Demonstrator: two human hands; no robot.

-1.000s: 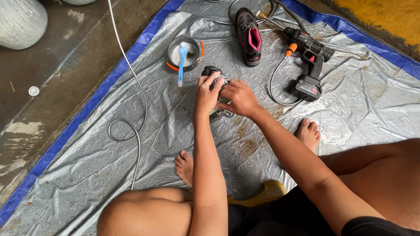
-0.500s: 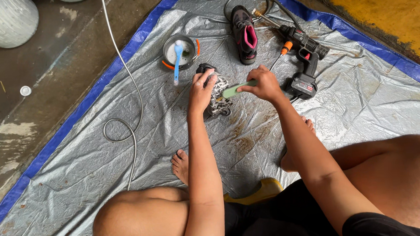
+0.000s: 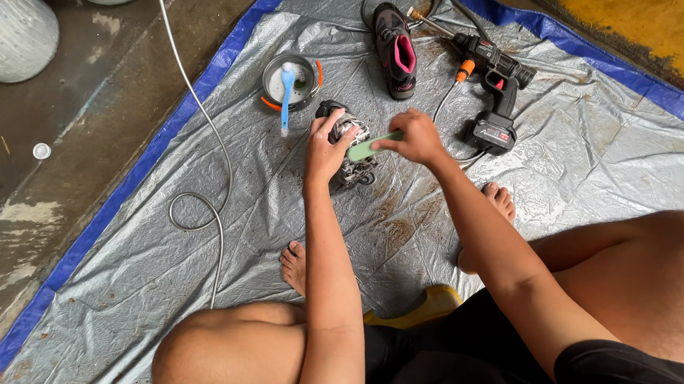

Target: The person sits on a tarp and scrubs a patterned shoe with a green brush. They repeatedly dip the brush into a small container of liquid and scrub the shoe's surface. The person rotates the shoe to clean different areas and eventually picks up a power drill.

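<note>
A dark shoe with light laces (image 3: 351, 166) lies on the grey tarp (image 3: 227, 246) in front of me. My left hand (image 3: 325, 144) grips it from the left side. My right hand (image 3: 416, 136) holds a pale green brush (image 3: 369, 146) by its handle, the brush head resting on top of the shoe. A second dark shoe with a pink lining (image 3: 395, 49) lies farther away, sole down, untouched.
A small pot with orange handles (image 3: 291, 83) holds a light blue brush (image 3: 286, 92). A black cordless spray gun (image 3: 494, 88) with a hose lies to the right. A metal hose (image 3: 203, 192) loops at left. White containers (image 3: 0, 35) stand on the wet concrete.
My right hand has moved to the right of the shoe and now shows the green brush across its top. The view shifted slightly; my left hand stays on the shoe.
</note>
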